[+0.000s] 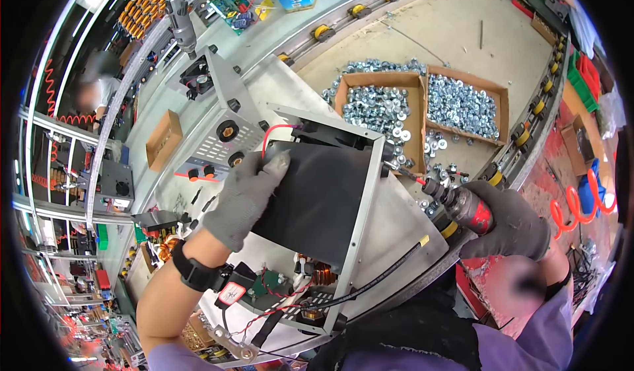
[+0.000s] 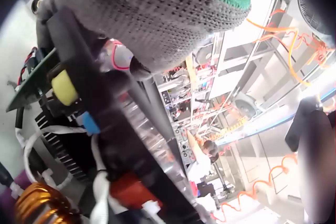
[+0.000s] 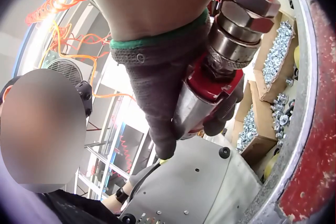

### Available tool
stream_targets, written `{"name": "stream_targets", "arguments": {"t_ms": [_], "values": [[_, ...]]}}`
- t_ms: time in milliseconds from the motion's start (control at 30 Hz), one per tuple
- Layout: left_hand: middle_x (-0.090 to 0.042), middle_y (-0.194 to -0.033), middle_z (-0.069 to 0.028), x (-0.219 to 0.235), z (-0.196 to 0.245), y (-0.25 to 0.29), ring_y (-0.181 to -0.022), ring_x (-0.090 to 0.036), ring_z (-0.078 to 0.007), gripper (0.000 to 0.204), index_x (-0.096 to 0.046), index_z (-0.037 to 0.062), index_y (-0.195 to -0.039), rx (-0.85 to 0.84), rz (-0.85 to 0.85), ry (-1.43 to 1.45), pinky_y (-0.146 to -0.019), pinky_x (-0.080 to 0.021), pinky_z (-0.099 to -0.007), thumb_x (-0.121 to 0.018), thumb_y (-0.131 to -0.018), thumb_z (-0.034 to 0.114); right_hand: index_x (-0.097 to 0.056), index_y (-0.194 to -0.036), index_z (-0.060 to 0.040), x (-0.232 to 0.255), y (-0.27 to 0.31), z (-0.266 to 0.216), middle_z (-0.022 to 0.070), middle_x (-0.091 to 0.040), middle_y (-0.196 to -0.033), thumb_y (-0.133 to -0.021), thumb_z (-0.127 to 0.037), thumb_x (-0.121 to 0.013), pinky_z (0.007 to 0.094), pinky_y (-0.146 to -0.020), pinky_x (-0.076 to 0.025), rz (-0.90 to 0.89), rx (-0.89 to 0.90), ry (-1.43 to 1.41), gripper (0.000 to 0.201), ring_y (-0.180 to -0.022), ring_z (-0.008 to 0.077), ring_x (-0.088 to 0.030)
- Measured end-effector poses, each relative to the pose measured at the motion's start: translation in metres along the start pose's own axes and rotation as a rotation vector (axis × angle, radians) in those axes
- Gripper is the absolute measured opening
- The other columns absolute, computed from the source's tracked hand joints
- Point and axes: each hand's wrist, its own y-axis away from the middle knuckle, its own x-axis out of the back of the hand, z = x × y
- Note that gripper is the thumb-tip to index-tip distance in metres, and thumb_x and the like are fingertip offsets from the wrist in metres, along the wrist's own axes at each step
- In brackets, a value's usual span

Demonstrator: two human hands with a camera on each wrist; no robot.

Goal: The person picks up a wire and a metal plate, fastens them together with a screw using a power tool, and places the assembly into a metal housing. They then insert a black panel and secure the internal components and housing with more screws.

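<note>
My gloved left hand (image 1: 247, 196) grips the left side of a black panel (image 1: 317, 202), thumb on its upper face. The panel lies over a grey metal case (image 1: 358, 232) whose side frame shows at the right. In the left wrist view, the glove (image 2: 142, 19) curls over a black edge, with a copper coil (image 2: 44, 203) and a green circuit board (image 2: 34, 79) below. My gloved right hand (image 1: 512, 222) holds a red and silver pneumatic screwdriver (image 1: 465, 209), its bit pointing at the case's upper right side. The right wrist view shows fingers wrapped round the screwdriver's body (image 3: 202, 98).
Two cardboard trays (image 1: 422, 123) of screws stand beyond the case, with loose screws around them. Another grey case (image 1: 221, 123) stands at the left. Rollers (image 1: 492, 173) line the bench's right edge. A coiled red air hose (image 1: 581, 206) hangs at right.
</note>
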Motion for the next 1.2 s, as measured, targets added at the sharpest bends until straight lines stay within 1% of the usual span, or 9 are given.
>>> {"name": "stream_targets", "arguments": {"t_ms": [367, 467, 667, 833, 900, 967, 1000, 1067, 1200], "values": [[-0.063, -0.077, -0.0226, -0.010, -0.012, -0.003, -0.076, -0.065, -0.0360, 0.066, -0.056, -0.0024, -0.095, -0.064, 0.102, -0.127, -0.069, -0.049, -0.0436, -0.051, -0.090, 0.063, -0.056, -0.121, -0.0048, -0.013, -0.012, 0.002, 0.0154, -0.068, -0.088, -0.055, -0.040, -0.090, 0.0404, -0.072, -0.053, 0.051, 0.070, -0.005, 0.083, -0.081, 0.0346, -0.068], [-0.064, -0.078, -0.0243, -0.007, -0.011, -0.004, -0.077, -0.065, -0.0398, 0.064, -0.056, -0.0024, -0.096, -0.093, 0.082, -0.172, -0.069, -0.049, -0.0463, -0.052, -0.090, 0.062, -0.056, -0.122, -0.0035, -0.020, -0.015, 0.001, 0.0136, -0.068, -0.092, -0.054, -0.038, -0.091, 0.0378, -0.075, -0.052, 0.022, -0.023, -0.069, 0.083, -0.082, 0.0280, -0.068], [-0.063, -0.075, -0.0232, -0.003, -0.013, -0.009, -0.074, -0.065, -0.0387, 0.064, -0.057, -0.0017, -0.094, -0.154, 0.059, -0.248, -0.067, -0.050, -0.0466, -0.054, -0.089, 0.062, -0.054, -0.123, 0.0005, -0.040, -0.014, -0.007, 0.0057, -0.063, -0.093, -0.052, -0.032, -0.093, 0.0312, -0.073, -0.050, 0.029, -0.224, -0.416, 0.087, -0.079, 0.0147, -0.060], [-0.061, -0.076, -0.0217, 0.002, -0.012, -0.009, -0.071, -0.063, -0.0346, 0.058, -0.057, -0.0032, -0.099, -0.203, 0.021, -0.231, -0.066, -0.048, -0.0410, -0.058, -0.091, 0.054, -0.053, -0.120, -0.0007, -0.042, -0.001, -0.024, 0.0030, -0.061, -0.092, -0.053, -0.027, -0.092, 0.0306, -0.073, -0.049, 0.008, -0.347, -0.421, 0.081, -0.080, 0.0134, -0.057], [-0.061, -0.076, -0.0215, 0.001, -0.016, -0.011, -0.072, -0.063, -0.0348, 0.056, -0.058, -0.0026, -0.099, -0.221, 0.009, -0.195, -0.066, -0.048, -0.0412, -0.059, -0.091, 0.053, -0.052, -0.122, -0.0011, -0.054, 0.004, -0.026, 0.0037, -0.059, -0.098, -0.052, -0.024, -0.092, 0.0312, -0.076, -0.048, 0.022, -0.402, -0.716, 0.084, -0.084, 0.0138, -0.057], [-0.062, -0.084, -0.0191, 0.001, -0.023, -0.014, -0.072, -0.063, -0.0353, 0.050, -0.058, 0.0010, -0.102, -0.440, 0.111, -0.415, -0.064, -0.049, -0.0416, -0.063, -0.088, 0.049, -0.050, -0.124, -0.0009, -0.055, 0.008, -0.023, 0.0045, -0.058, -0.103, -0.051, -0.021, -0.091, 0.0316, -0.078, -0.048, 0.028, -0.409, -0.704, 0.086, -0.088, 0.0139, -0.056], [-0.062, -0.084, -0.0191, 0.004, -0.017, -0.013, -0.072, -0.063, -0.0353, 0.050, -0.058, 0.0010, -0.102, -0.447, 0.107, -0.408, -0.064, -0.049, -0.0416, -0.063, -0.088, 0.049, -0.050, -0.124, -0.0007, -0.055, 0.009, -0.023, 0.0044, -0.058, -0.102, -0.052, -0.021, -0.091, 0.0313, -0.078, -0.048, 0.023, -0.410, -0.629, 0.086, -0.087, 0.0136, -0.056], [-0.062, -0.092, -0.0163, 0.012, 0.008, -0.007, -0.070, -0.063, -0.0347, 0.044, -0.058, 0.0047, -0.107, -0.615, 0.298, -0.545, -0.059, -0.049, -0.0424, -0.065, -0.086, 0.043, -0.050, -0.125, -0.0004, -0.053, 0.010, -0.026, 0.0043, -0.058, -0.101, -0.052, -0.021, -0.091, 0.0311, -0.077, -0.048, 0.021, -0.413, -0.545, 0.086, -0.087, 0.0133, -0.056], [-0.060, -0.092, -0.0147, 0.005, 0.026, -0.001, -0.064, -0.063, -0.0312, 0.043, -0.057, 0.0048, -0.114, -0.618, 0.183, -0.855, -0.052, -0.048, -0.0421, -0.063, -0.086, 0.037, -0.049, -0.125, 0.0001, -0.051, 0.006, -0.032, 0.0038, -0.058, -0.099, -0.052, -0.023, -0.091, 0.0307, -0.075, -0.048, 0.086, -0.418, -0.539, 0.087, -0.084, 0.0128, -0.055]]}}
